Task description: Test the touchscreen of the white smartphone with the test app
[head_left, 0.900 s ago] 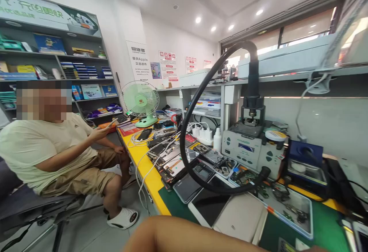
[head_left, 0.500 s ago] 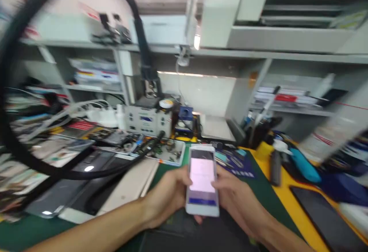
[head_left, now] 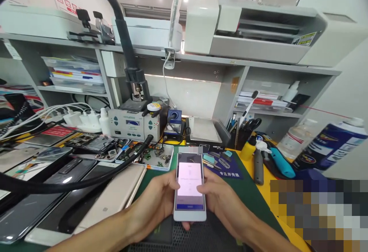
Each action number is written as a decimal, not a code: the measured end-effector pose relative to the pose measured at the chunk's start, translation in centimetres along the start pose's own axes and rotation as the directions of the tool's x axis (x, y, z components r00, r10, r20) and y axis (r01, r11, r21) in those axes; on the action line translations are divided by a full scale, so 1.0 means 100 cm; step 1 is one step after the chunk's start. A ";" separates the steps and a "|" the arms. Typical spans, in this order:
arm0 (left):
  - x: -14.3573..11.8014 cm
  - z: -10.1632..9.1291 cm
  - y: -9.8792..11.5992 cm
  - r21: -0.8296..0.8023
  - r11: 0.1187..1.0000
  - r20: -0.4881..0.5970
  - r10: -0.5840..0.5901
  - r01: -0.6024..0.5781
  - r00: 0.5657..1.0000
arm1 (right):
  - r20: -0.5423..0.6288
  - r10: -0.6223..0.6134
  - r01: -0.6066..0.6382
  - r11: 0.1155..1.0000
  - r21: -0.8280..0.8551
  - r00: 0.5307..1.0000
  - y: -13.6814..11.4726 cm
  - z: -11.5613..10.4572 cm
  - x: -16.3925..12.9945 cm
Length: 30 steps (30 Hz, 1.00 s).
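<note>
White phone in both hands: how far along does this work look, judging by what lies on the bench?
Done, by the look of it: the white phone is in one piece and its screen is lit. In hand: the left hand and right hand grip its sides above the green mat. Left: several other phones lie dark at the left, and the parts tray holds loose boards. What the screen shows is too small to read.

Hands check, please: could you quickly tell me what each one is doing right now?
Left hand: closed on the white phone.
Right hand: closed on the same phone.
</note>
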State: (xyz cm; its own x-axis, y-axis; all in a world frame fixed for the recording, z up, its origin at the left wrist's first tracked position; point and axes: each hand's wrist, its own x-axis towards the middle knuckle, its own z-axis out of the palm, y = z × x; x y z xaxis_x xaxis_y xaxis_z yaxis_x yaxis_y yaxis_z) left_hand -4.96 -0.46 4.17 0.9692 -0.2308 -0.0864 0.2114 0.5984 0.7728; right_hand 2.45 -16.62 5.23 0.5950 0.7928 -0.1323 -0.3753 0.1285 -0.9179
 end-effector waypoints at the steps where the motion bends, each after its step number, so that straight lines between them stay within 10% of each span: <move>1: 0.000 0.000 0.000 0.001 1.000 0.000 -0.002 0.002 1.000 | -0.006 0.004 -0.004 1.000 -0.002 1.000 0.001 0.000 0.000; 30: 0.011 -0.008 -0.006 -0.044 0.999 0.029 -0.023 0.025 0.999 | -0.004 -0.007 0.008 0.996 0.084 1.000 0.011 -0.010 0.010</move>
State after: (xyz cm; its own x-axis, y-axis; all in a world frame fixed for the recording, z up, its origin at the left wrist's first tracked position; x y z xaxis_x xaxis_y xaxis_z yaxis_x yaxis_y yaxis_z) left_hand -3.91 -0.45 3.16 0.9600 -0.2665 -0.0864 0.2406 0.6261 0.7417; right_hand 3.33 -16.31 3.72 0.6002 0.7897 -0.1268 -0.4293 0.1843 -0.8841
